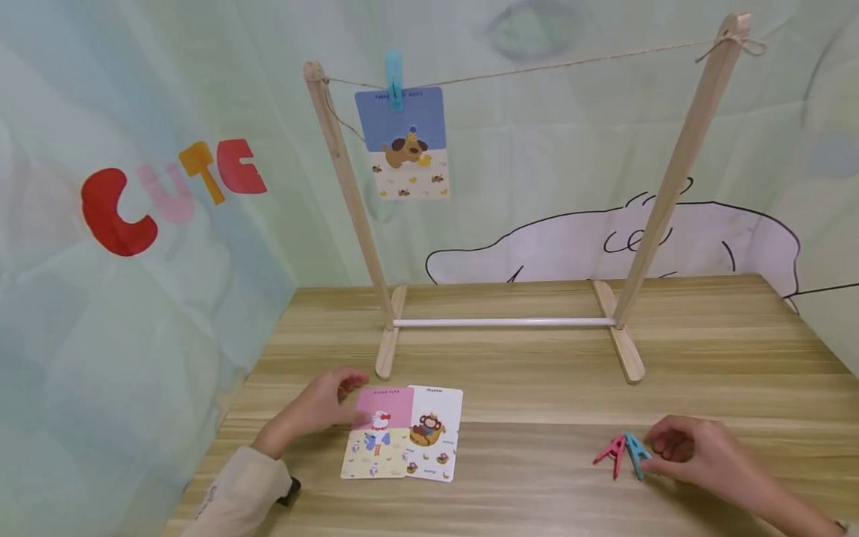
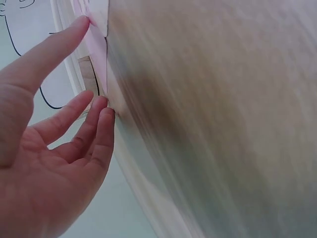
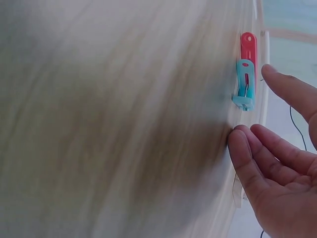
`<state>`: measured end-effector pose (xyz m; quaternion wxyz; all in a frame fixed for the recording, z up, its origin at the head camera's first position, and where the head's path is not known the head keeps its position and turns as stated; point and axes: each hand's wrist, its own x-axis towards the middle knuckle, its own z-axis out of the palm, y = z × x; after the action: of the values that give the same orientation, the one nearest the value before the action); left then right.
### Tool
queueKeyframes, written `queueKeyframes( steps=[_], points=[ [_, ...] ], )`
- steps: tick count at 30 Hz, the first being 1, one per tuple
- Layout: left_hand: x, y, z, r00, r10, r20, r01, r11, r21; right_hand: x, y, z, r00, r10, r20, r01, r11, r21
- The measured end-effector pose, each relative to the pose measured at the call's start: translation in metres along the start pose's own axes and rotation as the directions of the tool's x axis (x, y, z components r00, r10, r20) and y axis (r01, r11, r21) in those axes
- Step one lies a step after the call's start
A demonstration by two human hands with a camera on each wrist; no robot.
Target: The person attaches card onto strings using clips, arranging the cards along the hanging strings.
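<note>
On the table, a pink-and-yellow picture card [image 1: 377, 464] partly overlaps a white card with a monkey [image 1: 439, 418]. My left hand [image 1: 315, 409] is at the pink card's left edge, the thumb over it and the other fingers loosely bent. In the left wrist view the thumb tip meets the pink card [image 2: 99, 54]; nothing is gripped. At the right, a red clothespin [image 1: 611, 453] and a teal clothespin [image 1: 637, 453] stand side by side. Beside the teal one is my right hand [image 1: 711, 456], thumb and fingers apart around its near side, holding nothing.
A wooden frame [image 1: 678, 171] with a string [image 1: 570, 65] stands at the table's back. From the string hangs a dog card [image 1: 429, 138] under a blue clothespin [image 1: 394, 74]. A white bar [image 1: 503, 323] joins the frame's feet. Curtains with letters surround the table.
</note>
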<state>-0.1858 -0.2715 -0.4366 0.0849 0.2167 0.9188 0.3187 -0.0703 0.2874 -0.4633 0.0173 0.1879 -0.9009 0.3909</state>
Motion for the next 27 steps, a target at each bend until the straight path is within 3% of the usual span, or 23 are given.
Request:
queueKeyframes(
  steps=[13,23,27],
  points=[
    [0.000,-0.004,0.002,0.998,0.055,-0.007,-0.055,0.998,0.021,0.000,-0.007,0.003,0.989,0.148,0.011,-0.147,0.989,-0.021],
    [0.002,-0.001,0.001,1.000,0.024,0.014,-0.024,1.000,0.016,-0.001,-0.009,0.008,0.985,0.171,-0.033,-0.172,0.985,-0.031],
    [0.003,-0.001,0.002,1.000,0.013,0.017,-0.013,1.000,0.016,-0.002,-0.010,0.011,0.985,0.149,-0.089,-0.153,0.987,-0.045]
  ],
)
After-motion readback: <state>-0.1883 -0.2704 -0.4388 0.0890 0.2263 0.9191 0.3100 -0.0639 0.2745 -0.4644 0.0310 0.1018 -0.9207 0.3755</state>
